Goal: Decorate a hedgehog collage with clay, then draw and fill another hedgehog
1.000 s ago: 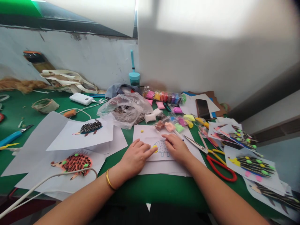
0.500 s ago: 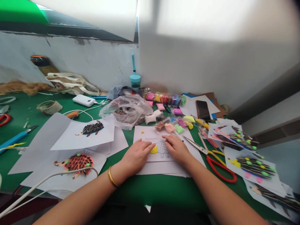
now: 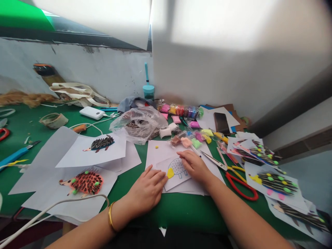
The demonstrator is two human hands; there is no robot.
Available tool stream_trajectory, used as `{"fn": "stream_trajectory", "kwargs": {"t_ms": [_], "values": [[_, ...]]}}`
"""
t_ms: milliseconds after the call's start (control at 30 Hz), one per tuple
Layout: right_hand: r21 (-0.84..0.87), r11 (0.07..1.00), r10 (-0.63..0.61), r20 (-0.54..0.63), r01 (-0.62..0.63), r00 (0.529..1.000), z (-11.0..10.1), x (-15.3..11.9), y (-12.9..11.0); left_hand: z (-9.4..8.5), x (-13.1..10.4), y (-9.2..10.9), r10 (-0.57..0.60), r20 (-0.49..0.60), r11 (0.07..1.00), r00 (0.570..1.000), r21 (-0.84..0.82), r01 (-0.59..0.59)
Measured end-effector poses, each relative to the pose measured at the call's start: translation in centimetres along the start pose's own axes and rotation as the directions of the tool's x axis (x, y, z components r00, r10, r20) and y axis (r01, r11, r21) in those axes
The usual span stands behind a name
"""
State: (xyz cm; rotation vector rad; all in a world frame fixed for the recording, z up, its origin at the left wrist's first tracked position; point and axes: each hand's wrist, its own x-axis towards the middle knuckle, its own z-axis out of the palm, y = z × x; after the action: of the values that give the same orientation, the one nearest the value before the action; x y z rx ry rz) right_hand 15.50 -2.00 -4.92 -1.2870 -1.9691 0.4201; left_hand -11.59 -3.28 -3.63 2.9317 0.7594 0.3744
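Observation:
A small white card (image 3: 166,185) with a blue outline drawing of a spotted animal lies tilted on larger white sheets (image 3: 153,155). Yellow clay (image 3: 170,173) covers the drawing's head. My left hand (image 3: 149,186) lies flat with fingers spread at the card's left edge, fingertips beside the yellow clay. Over the card's right part rests my right hand (image 3: 195,166), its fingers bent and close together near the drawing's upper right; what they hold, if anything, is hidden. A tiny yellow ball (image 3: 156,147) sits on the upper part of the sheets.
Red-handled scissors (image 3: 241,188) lie right of the sheets, near finished hedgehog pictures (image 3: 277,183). Clay packets (image 3: 186,141) and a plastic bag of seeds (image 3: 140,124) stand behind. On the left are more hedgehog pictures (image 3: 88,181), a cable and a blue cutter (image 3: 15,155).
The card has turned so its left side sits lower. My left hand has moved left and down, off the yellow clay, which shows more fully. My right hand has shifted slightly.

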Motion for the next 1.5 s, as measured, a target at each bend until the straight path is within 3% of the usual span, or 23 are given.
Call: {"fn": "stream_trajectory", "kwargs": {"t_ms": [133,233,300,367,500,733,867,1100,1300,1500], "values": [[-0.119,0.991,0.040,-0.181,-0.062,0.983,-3.0,-0.4,0.5,0.1,-0.1,0.0,-0.011,0.015,1.000,1.000,0.009,0.011],[-0.280,0.928,0.164,-0.288,-0.247,0.944,-5.5,-1.6,1.2,0.1,-0.3,0.0,-0.007,-0.010,1.000,1.000,0.010,0.007],[-0.397,0.858,0.258,-0.216,-0.326,0.942,-6.3,-2.7,1.6,0.1,-0.5,0.0,-0.002,-0.029,1.000,1.000,0.010,0.002],[-0.501,0.801,0.300,-0.136,-0.327,0.944,-6.3,-3.7,1.7,0.1,-0.8,0.2,0.000,-0.044,1.000,0.999,0.007,0.000],[-0.647,0.725,0.280,-0.035,-0.235,0.959,-5.0,-4.5,1.5,-0.1,-1.3,0.8,-0.008,-0.080,1.000,0.997,-0.015,0.007],[-0.774,0.622,0.252,0.052,-0.121,0.966,-4.1,-3.6,1.0,-0.7,-2.2,1.4,-0.003,-0.085,0.999,0.996,-0.049,-0.001],[-0.738,0.659,0.229,0.010,-0.148,0.973,-4.1,-4.0,1.3,-0.9,-2.2,0.6,-0.027,-0.093,0.999,0.995,-0.046,0.022],[-0.545,0.803,0.249,-0.062,-0.242,0.967,-4.9,-3.9,0.6,0.0,-2.6,-0.9,-0.002,-0.099,0.998,0.995,0.055,0.008],[-0.347,0.890,0.290,-0.067,-0.295,0.955,-4.9,-3.4,-0.5,-0.7,-3.4,-0.7,-0.037,-0.052,0.998,0.998,0.053,0.040],[-0.033,0.925,0.376,-0.079,-0.379,0.923,-4.3,-2.6,-1.3,-0.3,-2.1,-0.1,-0.119,-0.013,0.992,0.993,0.026,0.119]]}}
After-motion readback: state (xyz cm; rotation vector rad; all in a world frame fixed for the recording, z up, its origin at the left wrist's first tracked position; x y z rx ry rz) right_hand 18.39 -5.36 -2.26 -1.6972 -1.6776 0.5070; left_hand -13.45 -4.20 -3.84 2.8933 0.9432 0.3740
